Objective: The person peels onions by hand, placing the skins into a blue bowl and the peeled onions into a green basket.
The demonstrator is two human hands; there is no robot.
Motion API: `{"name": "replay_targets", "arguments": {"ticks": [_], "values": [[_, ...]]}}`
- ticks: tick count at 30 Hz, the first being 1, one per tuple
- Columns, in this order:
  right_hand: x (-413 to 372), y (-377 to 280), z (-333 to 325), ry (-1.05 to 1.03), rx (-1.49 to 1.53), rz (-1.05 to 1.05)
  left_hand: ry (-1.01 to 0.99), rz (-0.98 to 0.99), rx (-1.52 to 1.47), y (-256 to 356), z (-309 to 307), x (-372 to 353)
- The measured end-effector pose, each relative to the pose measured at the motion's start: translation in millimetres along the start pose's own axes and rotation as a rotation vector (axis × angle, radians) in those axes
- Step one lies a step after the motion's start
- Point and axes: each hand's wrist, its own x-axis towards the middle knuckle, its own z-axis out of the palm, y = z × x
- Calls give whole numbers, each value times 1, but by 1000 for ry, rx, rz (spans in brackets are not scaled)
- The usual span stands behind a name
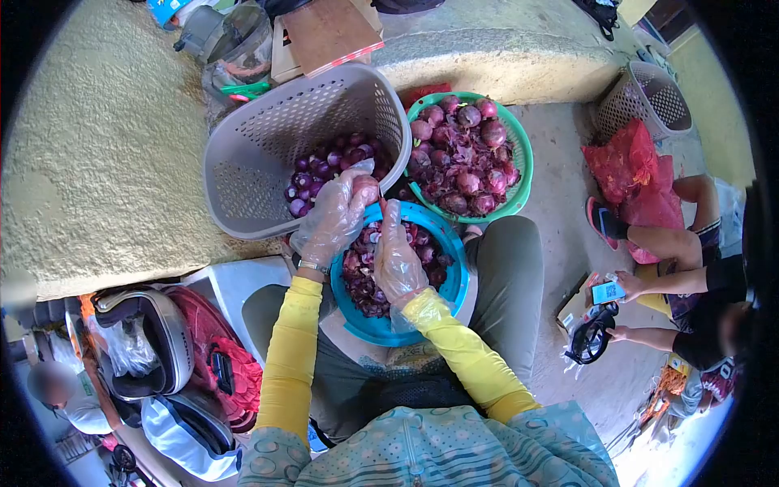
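Observation:
My left hand [334, 213], in a clear plastic glove, is closed around a red onion [366, 190] above the near rim of the grey basket [261, 134]. My right hand [396, 258], gloved too, is beside that onion with its fingers pressed together; whatever it grips is too small to name. Beneath both hands stands a blue basin [455, 302] with onion skins and onions [425, 244] in it. Peeled purple onions [322, 169] lie in the bottom of the grey basket. A green basket [526, 166] holds unpeeled onions [468, 181] and loose skins.
A raised concrete ledge [495, 75] runs behind the baskets. Red mesh sacks [623, 166] and another basket [659, 99] stand at the right, near a seated person holding a phone [608, 292] and a black object [590, 336]. Helmets [174, 337] and bags lie at lower left.

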Motion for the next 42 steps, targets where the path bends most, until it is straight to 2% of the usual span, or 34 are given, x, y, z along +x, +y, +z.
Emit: {"name": "replay_targets", "arguments": {"ticks": [2, 3, 6, 7, 9, 10, 11, 13, 14, 15, 17, 18, 19, 21, 22, 23, 25, 26, 30, 32, 37, 41, 42], "values": [[0, -1, -5, 153, 15, -223, -4, -37, 11, 0, -2, 0], [-4, -2, -9, 151, 14, -223, -13, -37, -2, -2, -1, 0], [-22, -6, -31, 35, 120, 30, 16, -10, 11, -15, 4, -6], [-23, -13, -43, 35, 118, 25, 51, 20, 36, -16, 3, -8], [-23, -26, -66, -57, 301, 276, 53, 23, 55, -10, -5, -13], [-20, -11, -54, 130, 240, 4, 47, 25, 77, -4, -11, -16], [-22, -7, -61, 126, 243, -6, 57, 25, 82, 2, -19, -19], [-13, -30, -93, -156, 722, 316, -97, 1, -280, 14, -32, -24], [-10, -25, -89, -96, 726, 172, -109, -11, -286, -10, -23, -27], [-3, -25, -92, -104, 728, 161, -97, -10, -281, -4, -27, -29], [15, -26, -104, -131, 719, 21, -145, -139, -550, 13, -32, -40], [25, -37, -122, -271, 744, 213, -194, -206, -701, 33, -43, -41], [42, -32, -121, -222, 589, 48, -227, -335, -891, 39, -45, -41], [66, -37, -127, -314, 485, 90, -190, -289, -927, 29, -44, -38], [75, -40, -121, -321, 637, 83, -153, -276, -961, 31, -42, -36], [81, -39, -116, -343, 589, 58, -133, -253, -959, 31, -38, -31], [94, -41, -103, -360, 552, 39, -69, -330, -1194, 25, -33, -22], [96, -42, -96, -302, 545, 26, -69, -315, -1130, 22, -35, -18], [101, -45, -88, -333, 560, 38, 2, -316, -1168, 15, -24, -15], [97, -47, -90, -423, 816, 227, 7, -316, -1137, 4, -18, -17], [96, -49, -95, -426, 763, 276, -58, -317, -1128, 0, -15, -14], [96, -50, -100, -460, 752, 321, -35, -310, -1106, -3, -11, -13], [96, -48, -97, -460, 753, 324, -49, -315, -1177, -1, -14, -13]]}}
